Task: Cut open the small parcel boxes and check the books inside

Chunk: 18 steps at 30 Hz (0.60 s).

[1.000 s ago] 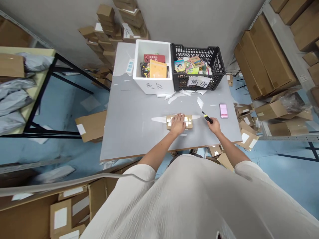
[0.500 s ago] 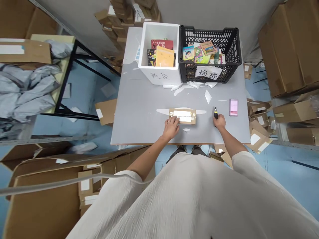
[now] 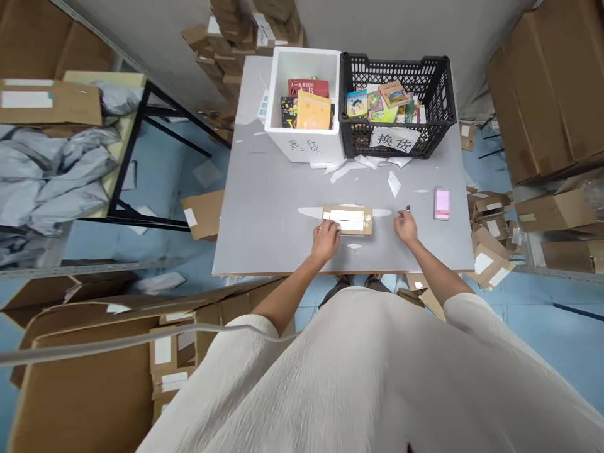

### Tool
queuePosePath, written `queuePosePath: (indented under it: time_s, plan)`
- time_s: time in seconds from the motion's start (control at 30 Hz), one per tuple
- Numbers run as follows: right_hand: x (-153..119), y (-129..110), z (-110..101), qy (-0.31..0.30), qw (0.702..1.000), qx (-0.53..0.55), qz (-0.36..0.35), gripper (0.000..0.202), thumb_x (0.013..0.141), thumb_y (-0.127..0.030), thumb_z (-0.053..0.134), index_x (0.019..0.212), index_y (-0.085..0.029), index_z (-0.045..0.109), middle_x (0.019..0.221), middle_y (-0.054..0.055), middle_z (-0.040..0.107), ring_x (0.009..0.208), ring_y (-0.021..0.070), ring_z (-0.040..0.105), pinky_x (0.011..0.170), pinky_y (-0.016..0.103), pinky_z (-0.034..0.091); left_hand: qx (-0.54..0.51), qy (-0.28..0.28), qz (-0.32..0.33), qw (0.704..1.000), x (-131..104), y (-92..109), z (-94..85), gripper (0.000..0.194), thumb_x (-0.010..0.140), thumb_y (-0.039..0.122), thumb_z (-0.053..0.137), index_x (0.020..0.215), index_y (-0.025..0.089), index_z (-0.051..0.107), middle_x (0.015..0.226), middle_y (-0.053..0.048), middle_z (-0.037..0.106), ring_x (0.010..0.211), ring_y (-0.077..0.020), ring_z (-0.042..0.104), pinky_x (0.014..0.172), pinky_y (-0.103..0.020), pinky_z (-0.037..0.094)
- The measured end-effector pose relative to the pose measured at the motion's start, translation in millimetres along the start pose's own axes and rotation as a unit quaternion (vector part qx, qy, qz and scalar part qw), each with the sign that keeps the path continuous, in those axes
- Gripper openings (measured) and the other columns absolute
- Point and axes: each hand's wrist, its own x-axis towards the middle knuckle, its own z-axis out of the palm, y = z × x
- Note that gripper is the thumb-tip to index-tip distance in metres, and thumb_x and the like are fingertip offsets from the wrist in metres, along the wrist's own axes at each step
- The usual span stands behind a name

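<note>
A small cardboard box (image 3: 365, 230) with a white label lies on the grey table in front of me. My left hand (image 3: 325, 241) rests at its near left corner, fingers bent over the edge and gripping it. To the right of the box, my right hand (image 3: 406, 228) hovers low over the table, with its fingers loosely bent and apart. The dark tip of a utility knife (image 3: 408, 207) shows just beyond that hand. The rest of the knife is hidden, and the fingers do not appear wrapped round it.
At the back of the table (image 3: 264, 207) stand a white foam box (image 3: 306, 148) and a black plastic crate (image 3: 346, 135), both with books. A phone (image 3: 442, 204) lies at the right. Paper scraps (image 3: 394, 184) lie about. Grey parcels (image 3: 51, 170) fill the left shelf; cartons (image 3: 533, 94) are stacked right.
My right hand has shifted left across the utility knife, whose tip stays about where it was; most of the knife is now covered. My left hand remains on the box.
</note>
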Motion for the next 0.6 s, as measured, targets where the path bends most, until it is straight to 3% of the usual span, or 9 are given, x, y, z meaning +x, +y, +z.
queuePosePath:
  time_s: [0.1,0.2,0.27,0.37,0.6]
  plan:
    - [-10.1,-32.4,5.5,-0.023,0.994,0.074,-0.075,0.041,0.106,-0.04,0.053,0.138,-0.019,0.069,0.132,0.016,0.075,0.104,0.0277,0.072,0.107,0.045,0.059,-0.043,0.056,-0.048,0.996,9.4,-9.3,-0.3,0.031,0.109,0.029,0.052,0.135,0.021,0.067,0.145,-0.021,0.065,0.14,-0.0393,0.06,0.118,-0.058,0.05]
    - [-21.4,-57.7,11.2,-0.032,0.99,0.104,-0.093,0.043,0.105,-0.041,0.057,0.14,-0.021,0.069,0.135,0.015,0.077,0.104,0.0274,0.075,0.107,0.047,0.061,-0.087,0.102,-0.108,0.985,21.3,-21.9,3.0,0.047,0.101,0.031,0.065,0.147,0.02,0.059,0.148,-0.021,0.062,0.143,-0.0419,0.057,0.119,-0.061,0.051]
    - [-27.3,-68.4,13.7,-0.042,0.989,0.114,-0.086,0.045,0.103,-0.039,0.059,0.143,-0.021,0.068,0.138,0.016,0.077,0.108,0.0281,0.077,0.107,0.048,0.062,-0.126,0.098,-0.129,0.979,28.1,-28.9,7.7,0.055,0.097,0.031,0.069,0.15,0.02,0.057,0.145,-0.02,0.064,0.141,-0.0414,0.059,0.121,-0.06,0.051]
    - [-33.1,-77.3,14.8,-0.057,0.988,0.127,-0.069,0.048,0.1,-0.036,0.062,0.146,-0.023,0.068,0.14,0.014,0.078,0.111,0.0283,0.078,0.108,0.048,0.063,-0.176,0.085,-0.132,0.972,34.7,-35.2,16.1,0.054,0.095,0.03,0.069,0.147,0.022,0.06,0.14,-0.018,0.065,0.137,-0.0398,0.062,0.122,-0.058,0.052]
    - [-40.1,-85.6,12.8,-0.052,0.986,0.154,-0.042,0.047,0.093,-0.034,0.067,0.139,-0.027,0.071,0.139,0.01,0.08,0.11,0.0273,0.079,0.11,0.05,0.064,-0.243,0.121,-0.111,0.956,39.1,-40.3,27.2,0.059,0.089,0.025,0.073,0.148,0.024,0.066,0.139,-0.015,0.064,0.14,-0.0393,0.063,0.126,-0.058,0.052]
